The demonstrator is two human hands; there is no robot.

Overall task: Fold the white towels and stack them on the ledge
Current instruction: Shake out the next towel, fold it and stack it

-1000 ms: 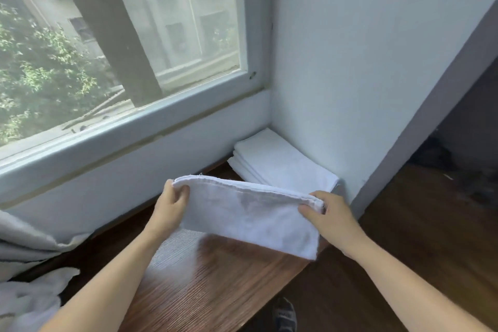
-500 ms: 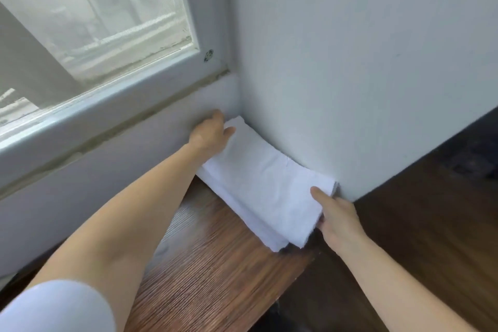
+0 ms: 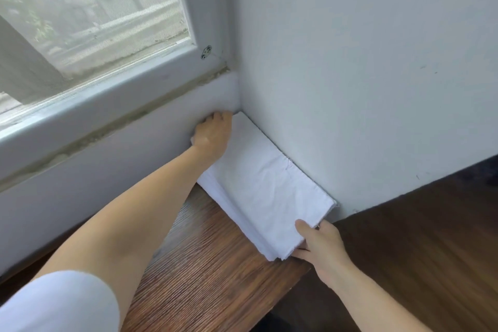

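A stack of folded white towels (image 3: pixel 265 188) lies in the corner of the wooden ledge (image 3: pixel 204 264), pressed against the right wall. My left hand (image 3: pixel 214 135) rests on the stack's far end by the wall under the window, fingers curled over the top towel's edge. My right hand (image 3: pixel 320 248) grips the stack's near end, thumb on top and fingers under the edge.
A window (image 3: pixel 89 8) with a white frame runs along the left above a low white wall (image 3: pixel 80 170). A plain white wall (image 3: pixel 363 75) closes the right side. Dark wooden floor (image 3: pixel 417 250) lies below the ledge's right end.
The folded towel that I held up in both hands has come down onto the stack in the corner. Both hands now sit at the stack's two ends.
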